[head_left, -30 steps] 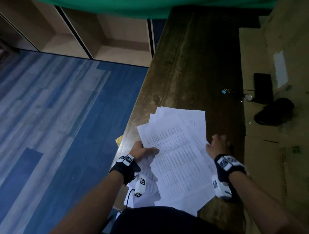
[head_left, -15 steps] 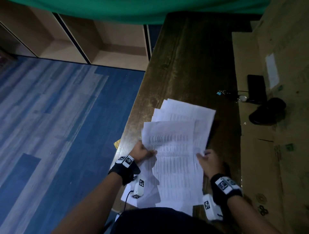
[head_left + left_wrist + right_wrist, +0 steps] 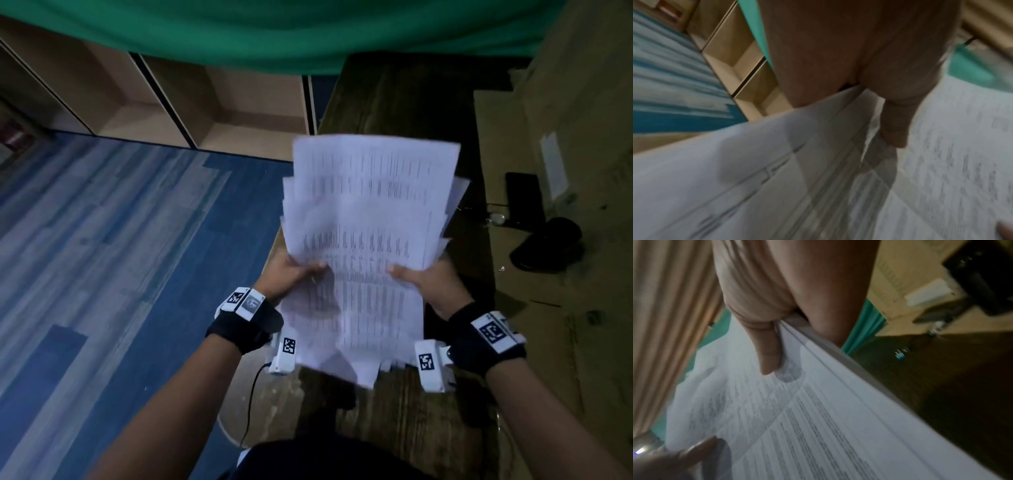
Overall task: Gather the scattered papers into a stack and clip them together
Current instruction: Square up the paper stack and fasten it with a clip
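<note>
A loose bundle of printed white papers (image 3: 366, 219) is held up off the dark wooden table (image 3: 404, 102), its edges uneven and fanned. My left hand (image 3: 294, 274) grips the bundle's left edge, thumb on the top sheet. My right hand (image 3: 424, 277) grips the right edge the same way. The left wrist view shows my thumb lying across the papers (image 3: 941, 146). In the right wrist view the papers (image 3: 818, 418) are pinched under my thumb, and a small blue binder clip (image 3: 900, 355) lies on the table beyond. That clip is hidden behind the sheets in the head view.
A black phone (image 3: 524, 198), a small metal object (image 3: 496, 216) and a black pouch (image 3: 548, 243) lie on cardboard (image 3: 548, 308) at the table's right. Blue floor (image 3: 120, 257) drops off left of the table edge. Wooden shelves (image 3: 222, 102) and green cloth (image 3: 274, 34) stand beyond.
The papers lay fanned on the table before; both hands have now pulled them together and lifted them off the table, tilted up toward me.
</note>
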The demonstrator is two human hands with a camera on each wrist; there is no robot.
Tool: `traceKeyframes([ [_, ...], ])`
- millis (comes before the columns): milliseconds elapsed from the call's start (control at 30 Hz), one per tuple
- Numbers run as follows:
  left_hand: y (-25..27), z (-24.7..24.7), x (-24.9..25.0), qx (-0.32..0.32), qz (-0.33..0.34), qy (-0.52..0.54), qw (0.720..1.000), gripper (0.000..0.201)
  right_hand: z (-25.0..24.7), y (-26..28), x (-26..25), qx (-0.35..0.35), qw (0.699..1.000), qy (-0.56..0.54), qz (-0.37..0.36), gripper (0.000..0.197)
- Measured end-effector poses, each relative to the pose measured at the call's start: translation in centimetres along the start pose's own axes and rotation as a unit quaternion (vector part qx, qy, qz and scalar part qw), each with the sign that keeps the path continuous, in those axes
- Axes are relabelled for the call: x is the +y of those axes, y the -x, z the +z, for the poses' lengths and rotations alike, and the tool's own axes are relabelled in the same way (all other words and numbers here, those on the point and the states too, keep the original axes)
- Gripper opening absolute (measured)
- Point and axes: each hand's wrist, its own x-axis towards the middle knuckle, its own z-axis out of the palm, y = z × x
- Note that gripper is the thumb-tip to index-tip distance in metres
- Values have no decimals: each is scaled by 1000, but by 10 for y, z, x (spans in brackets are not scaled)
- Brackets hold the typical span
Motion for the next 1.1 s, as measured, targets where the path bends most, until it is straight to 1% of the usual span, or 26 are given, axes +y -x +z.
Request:
traceKeyframes([
  [33,-1,0,9,25,24,11,999,26,0,1,-15,11,1000,5,-29,49],
  [100,-1,3,32,50,69,30,996,22,0,4,-45,36,995,21,-92,45],
  [167,1,10,52,50,110,60,991,28,0,7,-67,61,987,14,-145,37],
  [200,2,13,59,43,124,79,988,29,-1,7,-72,72,984,5,-161,39],
  [233,4,15,63,36,130,97,986,29,-1,7,-74,84,982,-6,-170,49],
  [267,4,17,63,32,129,105,986,29,-1,7,-74,97,981,-7,-168,62],
  [300,4,18,59,36,120,102,987,30,-2,7,-71,99,982,-3,-160,69],
  [333,6,19,55,46,109,89,989,30,-3,8,-67,90,984,3,-150,66],
  [400,9,17,44,63,101,58,991,29,-6,10,-57,55,990,9,-132,47],
  [433,11,16,40,63,98,45,992,31,-8,11,-51,41,991,12,-124,43],
  [500,11,14,36,61,92,27,994,26,-9,10,-41,19,993,22,-114,46],
  [600,9,14,39,49,102,-13,994,22,-8,5,-28,19,997,24,-74,53],
  [633,9,15,41,62,102,-4,993,22,-7,4,-25,22,998,10,-64,52],
  [700,10,17,40,68,100,48,991,23,-4,3,-18,24,999,-24,-41,51],
  [767,13,19,38,67,83,106,989,29,1,1,-10,25,998,-53,-14,63],
  [833,12,22,37,70,71,123,987,31,8,-3,-1,40,997,-61,14,77],
  [867,12,23,37,72,72,118,988,30,10,-6,5,51,997,-60,25,77],
  [933,13,24,41,71,84,94,989,32,15,-8,8,68,997,-40,27,65],
  [1000,16,26,47,70,94,84,990,33,19,-8,4,80,997,-20,13,56],
  [1033,17,26,51,77,95,91,988,33,20,-6,-1,85,996,-17,-9,52],
  [1100,18,25,56,101,94,103,985,27,19,-3,-9,97,993,-25,-59,52],
])
